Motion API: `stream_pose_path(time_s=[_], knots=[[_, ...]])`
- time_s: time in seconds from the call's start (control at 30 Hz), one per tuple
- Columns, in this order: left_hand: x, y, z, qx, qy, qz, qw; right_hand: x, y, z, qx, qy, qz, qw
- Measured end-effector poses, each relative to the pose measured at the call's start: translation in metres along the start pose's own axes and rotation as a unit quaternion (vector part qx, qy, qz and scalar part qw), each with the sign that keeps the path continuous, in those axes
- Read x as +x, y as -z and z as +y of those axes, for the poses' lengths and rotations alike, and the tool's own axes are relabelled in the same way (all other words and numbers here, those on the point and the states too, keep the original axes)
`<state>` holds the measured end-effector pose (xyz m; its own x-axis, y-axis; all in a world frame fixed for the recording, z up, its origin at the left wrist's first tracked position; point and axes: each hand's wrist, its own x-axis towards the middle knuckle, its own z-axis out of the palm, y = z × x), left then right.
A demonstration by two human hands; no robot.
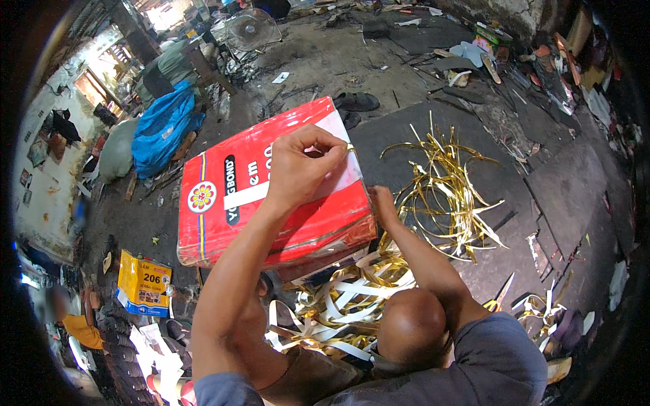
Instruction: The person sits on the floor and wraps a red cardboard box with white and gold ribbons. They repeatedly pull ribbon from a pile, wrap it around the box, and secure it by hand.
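A red cardboard box (291, 245) with white and black print stands before me, its top facing up. My left hand (305, 166) is over the top, thumb and forefinger pinched at the far right edge. A bit of gold strip shows at those fingertips. Across the box top, under my left wrist, lies a flat white strip (245, 195). My right hand (382, 205) is against the box's right side, its fingers mostly hidden. Below the box, a heap of white and gold strips (352, 298) lies between my legs.
A loose pile of gold strips (443, 193) lies on dark sheeting to the right. Scissors (501, 292) lie near my right arm. A yellow and blue packet (144, 284) is at the left. Farther off are a blue sack (162, 132), dark sandals (357, 101) and a fan (254, 28).
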<state>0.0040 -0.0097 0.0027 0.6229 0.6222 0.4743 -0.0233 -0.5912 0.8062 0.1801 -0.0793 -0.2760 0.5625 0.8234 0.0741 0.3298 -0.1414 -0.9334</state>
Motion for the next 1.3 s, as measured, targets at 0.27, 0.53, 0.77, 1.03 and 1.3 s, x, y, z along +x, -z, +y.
stream_pose_path(time_s=[0.27, 0.53, 0.77, 1.03, 1.3], knots=[[-0.005, 0.004, 0.005, -0.033, 0.045, 0.025, 0.998, -0.012, -0.029, 0.075, -0.128, 0.013, 0.03, 0.991], [0.0, 0.0, 0.0, -0.036, 0.014, 0.003, 0.999, -0.039, -0.026, 0.168, -0.256, -0.019, -0.027, 0.966], [-0.001, 0.001, 0.006, -0.025, -0.044, 0.008, 0.999, -0.051, -0.023, 0.185, -0.269, -0.086, -0.046, 0.958], [0.001, 0.015, 0.0, 0.098, -0.23, -0.053, 0.967, -0.063, -0.001, 0.132, -0.256, -0.113, -0.02, 0.96], [-0.007, 0.02, 0.008, 0.16, -0.218, -0.057, 0.961, -0.051, 0.029, 0.112, -0.324, -0.265, 0.003, 0.908]])
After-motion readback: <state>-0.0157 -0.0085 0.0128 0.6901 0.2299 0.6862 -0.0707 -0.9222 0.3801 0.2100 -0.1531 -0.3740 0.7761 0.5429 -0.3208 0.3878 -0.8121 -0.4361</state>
